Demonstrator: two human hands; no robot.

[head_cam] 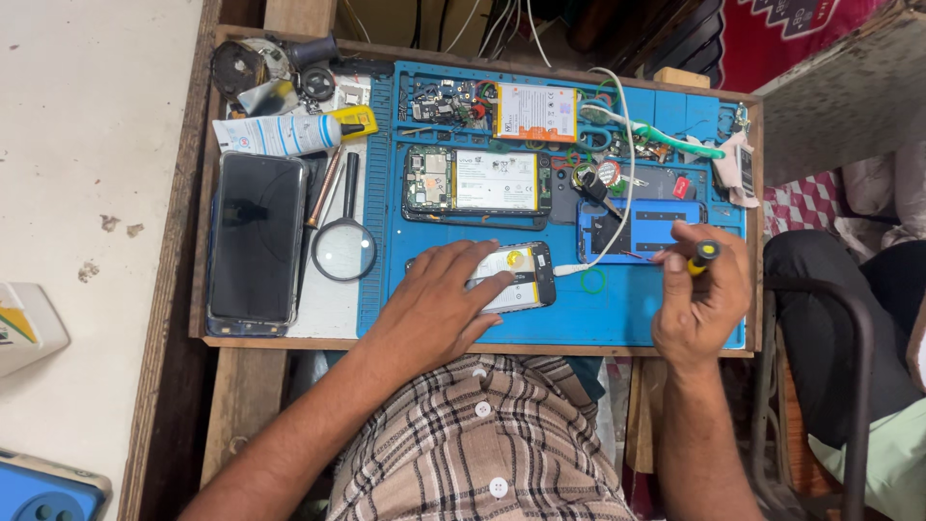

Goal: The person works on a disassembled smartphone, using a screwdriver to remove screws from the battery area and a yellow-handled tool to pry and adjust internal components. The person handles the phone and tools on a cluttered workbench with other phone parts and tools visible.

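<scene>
Pressing down flat, the left hand [439, 304] rests on an opened phone [511, 278] that lies near the front edge of the blue work mat [617, 314]. The fingers [487, 262] are spread over the phone's open back, so the hand holds it in place on the mat and does not wrap around it. The right hand [699, 299] is near the front right corner of the mat, well apart from the left hand. It is closed around a small screwdriver [701, 257] with a black and yellow handle, and the thin tip points left toward a blue phone shell [641, 230] just behind it. A white cable [627, 145] runs from the back of the mat down to that blue shell. Behind the left hand, in the middle of the mat, lies a second opened phone [477, 180] with its battery and green board showing. A loose battery [535, 112] sits by the back edge of the mat. To the left of the mat, a magnifying glass [343, 247] lies on the wooden tray [198, 289], and a dark phone [256, 241] lies face up along the tray's left side. A white tube with a yellow cap [294, 133] rests near the tray's back left corner.
</scene>
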